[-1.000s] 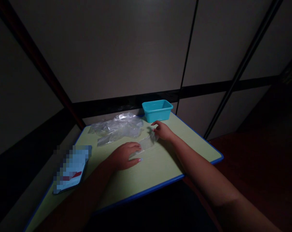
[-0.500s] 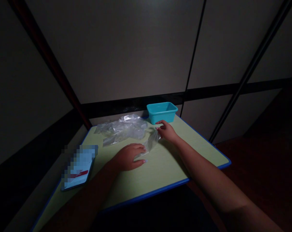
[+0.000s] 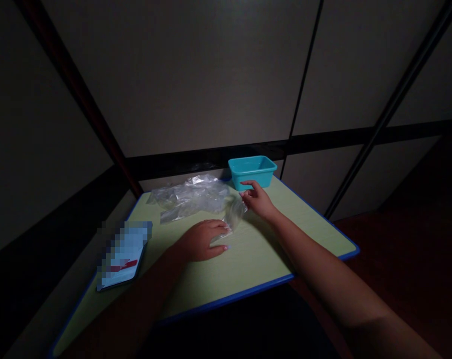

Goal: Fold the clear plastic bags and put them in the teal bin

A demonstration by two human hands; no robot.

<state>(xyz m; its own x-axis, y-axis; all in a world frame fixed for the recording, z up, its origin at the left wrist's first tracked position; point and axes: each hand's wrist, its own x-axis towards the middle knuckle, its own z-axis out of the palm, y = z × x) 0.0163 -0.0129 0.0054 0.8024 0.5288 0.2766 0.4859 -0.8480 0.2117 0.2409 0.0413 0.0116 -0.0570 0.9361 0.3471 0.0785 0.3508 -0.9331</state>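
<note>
One narrow, twisted strip of clear plastic film runs from the left hand up to the right hand. It is thin and glossy, with soft creases and a rumpled upper part, and its see-through body makes its edges hard to trace against the pale top. Its lower end slips under the left palm and fingers, so that end is hidden. The left fingers lie flat and close together on the film, though how firmly they press cannot be told. At the upper end, the right thumb and fingers form a narrow pinch around the film, and the fingers curl above it.

Both hands are over a light green surface with a blue edge. Near the left forearm lies a flat phone-shaped slab, its face pixelated and unreadable. Farther on sits a loose heap of crumpled clear plastic, just beside the strip. Beyond the right hand, near the far corner, stands a shallow turquoise plastic tub, its inside dim.
</note>
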